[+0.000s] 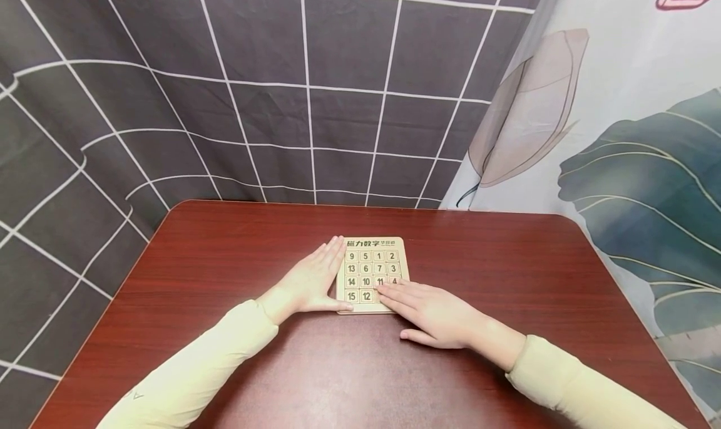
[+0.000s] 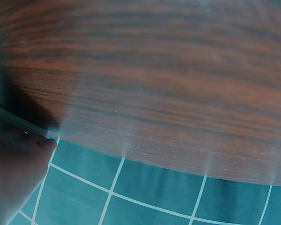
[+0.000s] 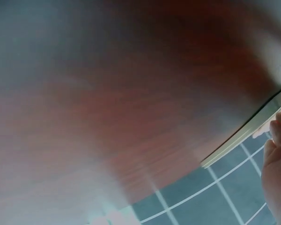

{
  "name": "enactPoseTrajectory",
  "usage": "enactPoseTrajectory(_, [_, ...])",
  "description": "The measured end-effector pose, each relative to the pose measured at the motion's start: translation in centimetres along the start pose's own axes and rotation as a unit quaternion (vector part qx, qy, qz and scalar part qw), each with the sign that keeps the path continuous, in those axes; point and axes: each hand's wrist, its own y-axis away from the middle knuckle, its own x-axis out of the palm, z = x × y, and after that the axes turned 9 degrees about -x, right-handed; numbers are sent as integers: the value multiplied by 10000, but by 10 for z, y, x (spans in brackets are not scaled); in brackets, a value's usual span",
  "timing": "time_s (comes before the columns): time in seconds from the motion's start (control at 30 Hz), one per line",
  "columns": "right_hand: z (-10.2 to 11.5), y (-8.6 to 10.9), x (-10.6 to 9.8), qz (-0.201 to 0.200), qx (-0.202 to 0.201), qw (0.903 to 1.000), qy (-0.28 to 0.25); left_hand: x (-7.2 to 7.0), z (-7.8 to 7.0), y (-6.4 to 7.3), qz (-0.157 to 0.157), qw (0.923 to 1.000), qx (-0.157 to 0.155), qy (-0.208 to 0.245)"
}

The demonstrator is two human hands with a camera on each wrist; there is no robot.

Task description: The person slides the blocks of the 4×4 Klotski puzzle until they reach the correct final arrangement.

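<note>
Your number slide puzzle lies flat on the desk, btwn your hands, header at the far end, long axis running approx. straight away from you. L hand isn't clenched: fingers straight along the L edge, thumb at the near L corner. R hand is also unclenched, fingers extended, tips over the lower R of the grid, just beside tile 12 and at the lower edge of tile 11; tile 4 is partly covered. Any slide in that corner prob. hinges on this: those cells are up and to the L of your R palm, so R is nearer, w/ L better placed to brace. Can't tell what's under the R fingers in the bottom row.
</note>
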Motion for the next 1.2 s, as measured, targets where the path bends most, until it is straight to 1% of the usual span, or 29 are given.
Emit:
enactPoseTrajectory(0.2, [0,23,0,-187,152,9997,19,1,1,0,-6,10000,26,-71])
enactPoseTrajectory(0.33, [0,29,2,-191,179,9996,65,4,3,0,1,9999,-8,-125])
enactPoseTrajectory(0.53, [-1,23,5,-213,118,9997,56,5,3,0,-31,10000,-9,-67])
enactPoseTrajectory(0.73, [1,9,7,-64,66,9999,47,5,2,1,-39,10000,-11,-31])
enactPoseTrajectory(0.83, [2,6,6,-21,85,10000,26,5,2,1,-63,10000,-7,-10])
enactPoseTrajectory(1.0, [-3,7,3,-32,227,9997,-67,6,2,0,-64,10000,-6,-16])
enactPoseTrajectory(1.2, [-15,15,1,-22,553,9984,-149,5,1,-1,-31,10000,-6,-10])
